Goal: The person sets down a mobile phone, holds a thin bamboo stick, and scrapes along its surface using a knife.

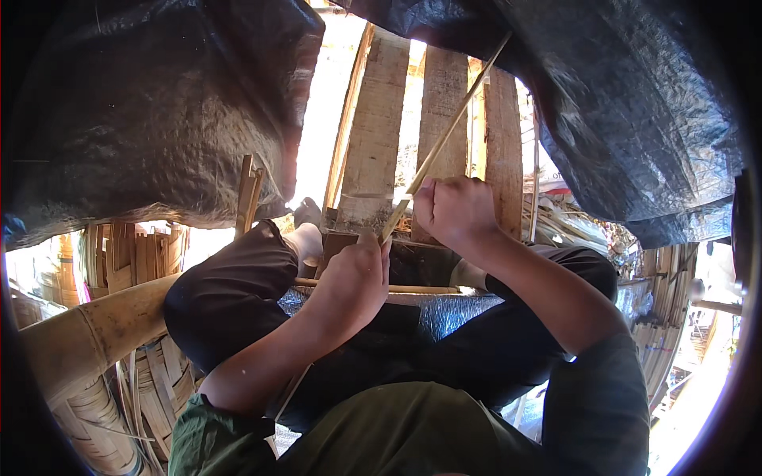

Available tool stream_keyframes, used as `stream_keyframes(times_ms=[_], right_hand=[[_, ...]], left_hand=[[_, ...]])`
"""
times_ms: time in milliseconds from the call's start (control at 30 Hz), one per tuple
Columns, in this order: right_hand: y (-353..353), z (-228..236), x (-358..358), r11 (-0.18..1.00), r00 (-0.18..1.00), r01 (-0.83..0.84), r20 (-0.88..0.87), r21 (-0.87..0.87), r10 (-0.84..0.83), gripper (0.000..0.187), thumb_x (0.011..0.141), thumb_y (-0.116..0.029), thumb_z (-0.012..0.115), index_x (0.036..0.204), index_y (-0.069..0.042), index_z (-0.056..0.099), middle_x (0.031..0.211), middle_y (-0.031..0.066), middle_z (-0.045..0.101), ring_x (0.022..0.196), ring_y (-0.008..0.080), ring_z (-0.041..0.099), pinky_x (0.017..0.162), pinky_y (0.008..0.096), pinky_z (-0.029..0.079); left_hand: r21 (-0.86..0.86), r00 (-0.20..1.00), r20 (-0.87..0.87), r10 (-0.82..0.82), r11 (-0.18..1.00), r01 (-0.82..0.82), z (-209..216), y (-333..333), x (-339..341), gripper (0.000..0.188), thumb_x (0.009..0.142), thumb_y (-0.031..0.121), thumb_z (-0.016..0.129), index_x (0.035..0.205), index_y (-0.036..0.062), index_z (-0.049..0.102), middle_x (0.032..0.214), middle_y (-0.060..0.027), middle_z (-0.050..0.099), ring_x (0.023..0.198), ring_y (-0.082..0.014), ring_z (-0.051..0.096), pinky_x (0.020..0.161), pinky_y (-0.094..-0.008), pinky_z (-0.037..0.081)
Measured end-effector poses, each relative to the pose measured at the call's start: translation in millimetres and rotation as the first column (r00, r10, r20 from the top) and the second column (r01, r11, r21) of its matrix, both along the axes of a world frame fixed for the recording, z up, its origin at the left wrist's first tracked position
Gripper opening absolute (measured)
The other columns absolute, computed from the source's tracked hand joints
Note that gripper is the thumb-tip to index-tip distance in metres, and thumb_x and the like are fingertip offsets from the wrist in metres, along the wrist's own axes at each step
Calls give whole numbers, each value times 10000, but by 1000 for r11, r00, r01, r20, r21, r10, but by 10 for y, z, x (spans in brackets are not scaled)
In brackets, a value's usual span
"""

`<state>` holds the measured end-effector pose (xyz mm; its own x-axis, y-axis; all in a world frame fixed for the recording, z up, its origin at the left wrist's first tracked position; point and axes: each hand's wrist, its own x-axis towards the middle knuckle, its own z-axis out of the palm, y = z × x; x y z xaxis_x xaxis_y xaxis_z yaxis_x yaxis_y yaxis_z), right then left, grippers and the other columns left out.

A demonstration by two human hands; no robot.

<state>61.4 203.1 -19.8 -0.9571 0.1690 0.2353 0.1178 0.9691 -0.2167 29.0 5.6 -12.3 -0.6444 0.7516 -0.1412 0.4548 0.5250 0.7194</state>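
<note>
A long, thin bamboo strip (454, 123) slants from between my hands up toward the dark sheeting at the upper right. My left hand (355, 274) is closed around its lower part, thumb along the strip. Just above and to the right, my right hand (459, 208) is a fist pressed against the strip, its thumb side touching it; the inside of the fist is hidden. Between the hands, the strip looks uneven, as if split. Below my left forearm a thin piece (292, 391) shows, perhaps the same strip's tail.
Wooden planks (373, 119) with gaps lie ahead. Dark plastic sheets hang at left (159, 119) and right (627, 103). A thick bamboo pole (99, 333) stands by my left knee, above woven bamboo (95, 420). A thin stick (381, 289) crosses between my bent legs.
</note>
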Motion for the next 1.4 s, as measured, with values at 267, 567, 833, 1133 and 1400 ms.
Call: stream_keyframes(times_ms=[267,567,833,1133,1400], right_hand=[[72,82,-35,1000,1000,14,-18,-8,-14,403,885,-223,536,512,-71,553,424,118,516,357,287,554,391,403,491],[230,50,-62,994,994,107,-15,-9,-107,438,885,-193,515,461,-82,505,408,138,493,330,297,530,368,402,469],[91,38,44,993,997,-71,-18,-99,69,391,854,-163,534,489,-25,531,462,162,535,383,347,563,420,440,505],[-16,34,-117,999,984,-52,-172,9,52,425,860,-188,538,449,-83,510,391,106,487,323,273,528,372,374,475],[30,-8,-52,994,982,-96,-156,55,104,431,877,-220,529,465,-93,533,363,65,463,308,227,524,361,376,468]], left_hand=[[-15,997,-62,-39,999,38,40,-86,29,267,1009,174,459,859,-47,466,620,-245,603,604,-422,642,519,-486,520],[-27,999,42,-26,999,27,71,-93,66,190,974,122,520,872,-21,448,618,-231,554,576,-425,587,534,-509,449],[-73,991,-123,-59,996,51,99,-64,33,253,1014,175,461,850,-18,460,602,-220,592,577,-383,644,492,-449,517],[-28,991,-134,-26,999,22,130,-92,-62,227,996,154,490,853,-21,465,579,-205,575,562,-380,630,483,-454,497],[-2,998,-65,-20,1000,20,117,-135,-15,199,982,124,498,867,-34,460,613,-237,573,590,-421,611,528,-492,479]])
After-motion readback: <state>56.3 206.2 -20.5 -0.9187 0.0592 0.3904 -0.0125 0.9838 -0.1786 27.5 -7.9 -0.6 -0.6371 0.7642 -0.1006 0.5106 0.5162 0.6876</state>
